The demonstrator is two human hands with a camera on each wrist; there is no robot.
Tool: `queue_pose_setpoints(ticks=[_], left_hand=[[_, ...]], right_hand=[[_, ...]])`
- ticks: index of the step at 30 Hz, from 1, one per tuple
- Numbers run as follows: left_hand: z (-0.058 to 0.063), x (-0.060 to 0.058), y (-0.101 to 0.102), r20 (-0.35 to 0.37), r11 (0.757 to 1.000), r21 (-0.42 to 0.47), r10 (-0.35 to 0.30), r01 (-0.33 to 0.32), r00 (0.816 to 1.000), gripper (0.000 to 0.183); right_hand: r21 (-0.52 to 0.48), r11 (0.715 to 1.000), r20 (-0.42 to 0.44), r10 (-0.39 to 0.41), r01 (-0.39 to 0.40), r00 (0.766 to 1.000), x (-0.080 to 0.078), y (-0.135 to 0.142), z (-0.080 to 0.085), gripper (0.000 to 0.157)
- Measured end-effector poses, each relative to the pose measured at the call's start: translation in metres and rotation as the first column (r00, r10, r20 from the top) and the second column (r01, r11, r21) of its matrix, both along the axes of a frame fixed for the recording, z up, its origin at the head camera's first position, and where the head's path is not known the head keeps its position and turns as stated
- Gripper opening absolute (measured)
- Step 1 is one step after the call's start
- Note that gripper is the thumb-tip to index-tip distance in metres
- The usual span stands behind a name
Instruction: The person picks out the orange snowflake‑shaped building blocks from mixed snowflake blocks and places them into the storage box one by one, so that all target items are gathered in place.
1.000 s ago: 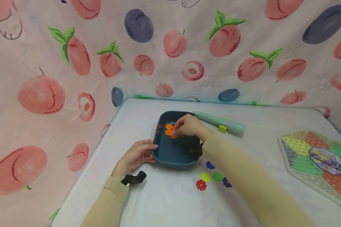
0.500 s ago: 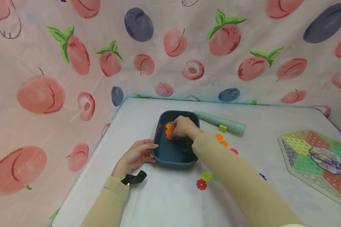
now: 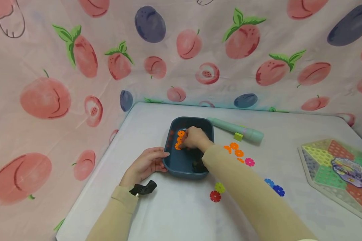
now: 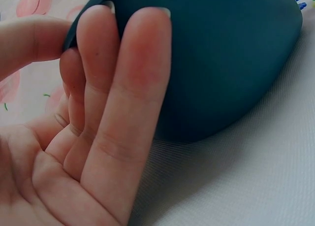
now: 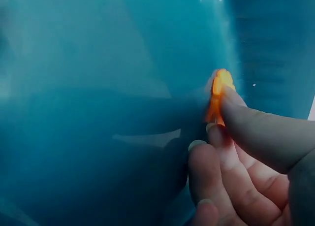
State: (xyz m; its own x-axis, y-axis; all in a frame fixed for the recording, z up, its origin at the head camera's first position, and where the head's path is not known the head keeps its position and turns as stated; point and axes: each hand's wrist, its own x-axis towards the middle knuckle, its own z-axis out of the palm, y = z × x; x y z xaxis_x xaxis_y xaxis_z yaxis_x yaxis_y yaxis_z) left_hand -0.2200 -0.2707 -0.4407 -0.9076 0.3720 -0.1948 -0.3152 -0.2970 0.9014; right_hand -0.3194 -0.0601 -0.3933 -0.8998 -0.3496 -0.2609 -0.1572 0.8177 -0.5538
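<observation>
A dark blue rectangular plastic bin [image 3: 185,167] stands on the white table. My left hand [image 3: 146,164] grips its left side, thumb over the rim and fingers against the outer wall [image 4: 226,63]. Inside the bin, my right hand [image 3: 195,138] pinches an orange flower-shaped plastic disc [image 5: 222,88] between thumb and fingers, close over the bin's floor. Several more orange discs [image 3: 181,133] lie in a short row in the bin, beside the right fingertips. The right hand and sleeve hide part of the bin's right side.
Right of the bin lie loose orange discs [image 3: 238,153], a pink disc [image 3: 249,162] and blue discs [image 3: 279,190]. A red disc [image 3: 215,196] and a yellow disc [image 3: 220,187] lie in front. Behind are a green tube [image 3: 232,127] and a yellow-green block [image 3: 238,136]. A game board [image 3: 341,174] lies at right.
My right hand has moved slightly left and nearer within the bin, its forearm shifting left and uncovering orange, pink and blue discs. My left hand keeps its grip on the bin.
</observation>
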Motion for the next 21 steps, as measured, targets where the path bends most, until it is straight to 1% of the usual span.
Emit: queue_pose_setpoints(ticks=[14,21], left_hand=[[0.001,0.000,0.001,0.006,1.000,-0.012,0.009,-0.008,1.000,0.005],[0.002,0.000,0.001,0.011,0.999,-0.025,0.022,-0.021,1.000,0.004]], right_hand=[[-0.011,1.000,-0.007,-0.015,0.015,1.000,-0.004,0.003,-0.010,0.030],[-0.020,1.000,-0.017,0.007,-0.007,1.000,-0.004,0.001,-0.011,0.026]])
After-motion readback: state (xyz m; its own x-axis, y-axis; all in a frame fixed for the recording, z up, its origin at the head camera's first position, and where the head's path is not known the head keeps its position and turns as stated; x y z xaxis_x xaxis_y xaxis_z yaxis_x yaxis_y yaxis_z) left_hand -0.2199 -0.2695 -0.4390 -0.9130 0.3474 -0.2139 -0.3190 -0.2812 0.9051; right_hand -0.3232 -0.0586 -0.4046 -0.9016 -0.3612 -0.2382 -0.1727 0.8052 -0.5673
